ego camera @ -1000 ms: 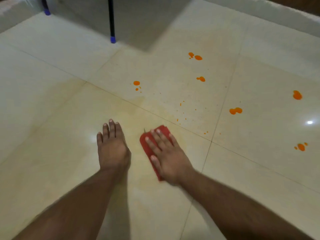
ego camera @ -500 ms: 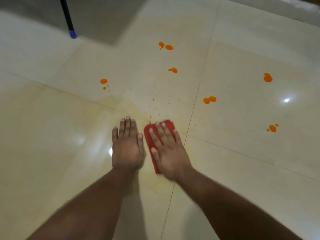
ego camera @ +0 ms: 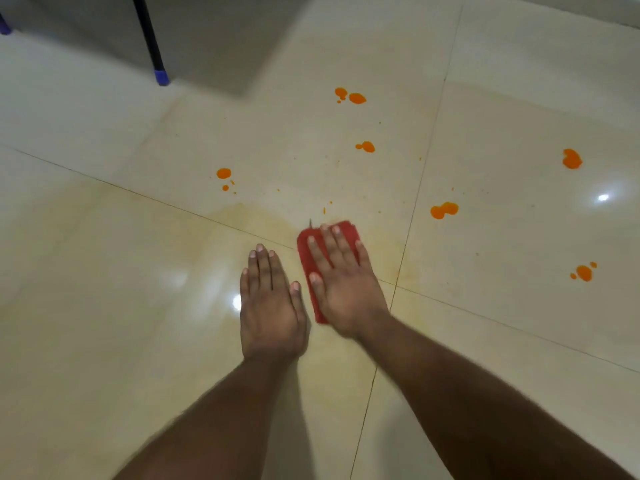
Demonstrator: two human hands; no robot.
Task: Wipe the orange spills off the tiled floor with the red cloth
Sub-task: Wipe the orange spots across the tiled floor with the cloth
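Observation:
My right hand lies flat on the folded red cloth, pressing it to the cream tiled floor beside a tile joint. My left hand rests flat on the floor just left of the cloth, fingers together, holding nothing. Orange spills dot the tiles beyond: a pair of blobs far ahead, one blob nearer, a spot to the left, a double blob right of the cloth, and two more at far right. A faint orange smear fades around the cloth.
A black furniture leg with a blue foot stands at the upper left, with a shadowed area behind it. A second blue foot shows at the left edge. Light glares off the glossy tiles.
Both hands and the cloth have slid forward and to the right, past the tile joint; small orange specks ahead of the cloth are fewer. The left hand has closed in beside the cloth.

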